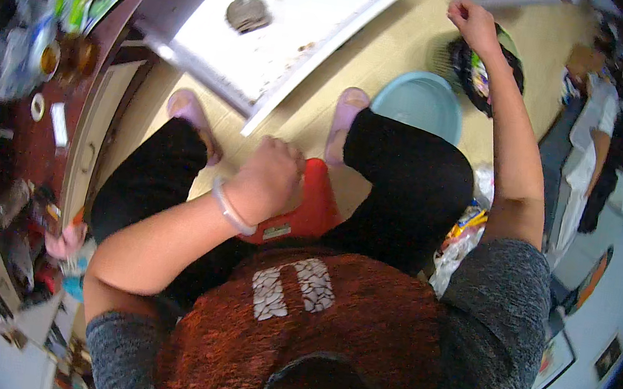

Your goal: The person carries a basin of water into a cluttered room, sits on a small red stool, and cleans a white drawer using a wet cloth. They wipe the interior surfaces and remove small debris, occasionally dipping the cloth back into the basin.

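Note:
My left hand (270, 174) is loosely curled in front of my lap, with a pale bangle on the wrist. Its palm side is hidden, so whether it holds anything cannot be seen. Beneath it shows the red seat (312, 212) I sit on. My right hand (475, 30) is stretched far forward beside a waste bin lined with a black bag (455, 66); its fingers are curled in and nothing shows in them. Before me stands a white, drawer-like panel with a raised edge (332, 38). On it lie a crumpled grey-brown cloth or sponge (248, 14) and scattered brown crumbs (307, 47).
A light-blue plastic basin (417, 105) stands on the floor by my right foot. My feet wear pink slippers (349, 111). To the left, a dark red tabletop (45, 153) holds a tape roll (37, 106) and plastic bags (15, 67). Plastic packaging (462, 238) lies beside my right thigh.

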A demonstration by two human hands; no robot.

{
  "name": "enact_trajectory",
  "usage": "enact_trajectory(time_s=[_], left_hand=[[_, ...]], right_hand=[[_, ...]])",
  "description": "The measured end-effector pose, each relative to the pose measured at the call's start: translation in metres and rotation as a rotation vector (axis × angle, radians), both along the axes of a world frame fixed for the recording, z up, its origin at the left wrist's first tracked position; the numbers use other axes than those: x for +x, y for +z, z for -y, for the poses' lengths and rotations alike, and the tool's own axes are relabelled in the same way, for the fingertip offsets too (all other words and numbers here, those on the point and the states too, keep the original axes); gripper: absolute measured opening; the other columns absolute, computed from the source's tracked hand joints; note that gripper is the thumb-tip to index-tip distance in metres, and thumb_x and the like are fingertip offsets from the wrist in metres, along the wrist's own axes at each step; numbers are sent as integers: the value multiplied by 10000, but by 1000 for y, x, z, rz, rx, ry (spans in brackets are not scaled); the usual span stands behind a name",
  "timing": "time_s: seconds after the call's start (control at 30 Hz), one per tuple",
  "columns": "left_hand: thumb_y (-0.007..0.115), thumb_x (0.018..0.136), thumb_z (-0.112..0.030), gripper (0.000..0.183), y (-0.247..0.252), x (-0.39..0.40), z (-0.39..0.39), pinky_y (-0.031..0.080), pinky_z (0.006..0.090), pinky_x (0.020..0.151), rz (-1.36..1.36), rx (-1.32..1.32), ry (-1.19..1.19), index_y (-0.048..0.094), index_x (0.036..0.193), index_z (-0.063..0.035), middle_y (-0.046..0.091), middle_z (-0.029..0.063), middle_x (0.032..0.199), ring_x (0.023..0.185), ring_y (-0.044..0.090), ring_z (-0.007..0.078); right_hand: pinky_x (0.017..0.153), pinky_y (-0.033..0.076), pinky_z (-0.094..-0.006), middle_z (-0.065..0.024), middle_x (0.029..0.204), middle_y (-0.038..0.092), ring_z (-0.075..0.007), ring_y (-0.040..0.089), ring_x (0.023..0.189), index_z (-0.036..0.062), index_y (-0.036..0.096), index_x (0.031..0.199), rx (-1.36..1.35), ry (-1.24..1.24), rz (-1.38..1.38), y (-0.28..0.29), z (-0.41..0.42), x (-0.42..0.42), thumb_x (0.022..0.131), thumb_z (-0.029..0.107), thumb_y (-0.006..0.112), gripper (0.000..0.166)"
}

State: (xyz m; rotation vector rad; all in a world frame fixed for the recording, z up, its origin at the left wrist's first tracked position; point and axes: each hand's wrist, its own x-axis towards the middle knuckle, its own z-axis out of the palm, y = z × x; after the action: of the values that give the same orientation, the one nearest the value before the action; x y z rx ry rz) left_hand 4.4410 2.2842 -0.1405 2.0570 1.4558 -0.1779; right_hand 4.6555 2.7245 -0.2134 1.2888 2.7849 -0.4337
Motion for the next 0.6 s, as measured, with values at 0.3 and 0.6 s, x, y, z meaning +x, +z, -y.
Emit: enact_trajectory(time_s=[0.3, 0.6], left_hand=[[541, 844, -238, 235, 4, 9, 9, 443, 339, 741, -56, -43, 21, 648, 919, -42, 647, 123, 943, 846, 612, 229], [554, 840, -220, 241, 10, -1, 23, 453, 344, 748, -72, -8, 21, 662, 941, -30, 654, 113, 912, 830, 624, 239]], right_hand=[[718, 530, -404, -170, 800, 690, -330, 670, 773, 62, 720, 793, -392, 709, 410, -94, 247, -232, 743, 164, 642, 138], [769, 544, -433, -185, 1052, 681, -316, 671, 964, 31, 707, 992, -404, 705, 552, -133, 308, -238, 811, 90, 563, 239]])
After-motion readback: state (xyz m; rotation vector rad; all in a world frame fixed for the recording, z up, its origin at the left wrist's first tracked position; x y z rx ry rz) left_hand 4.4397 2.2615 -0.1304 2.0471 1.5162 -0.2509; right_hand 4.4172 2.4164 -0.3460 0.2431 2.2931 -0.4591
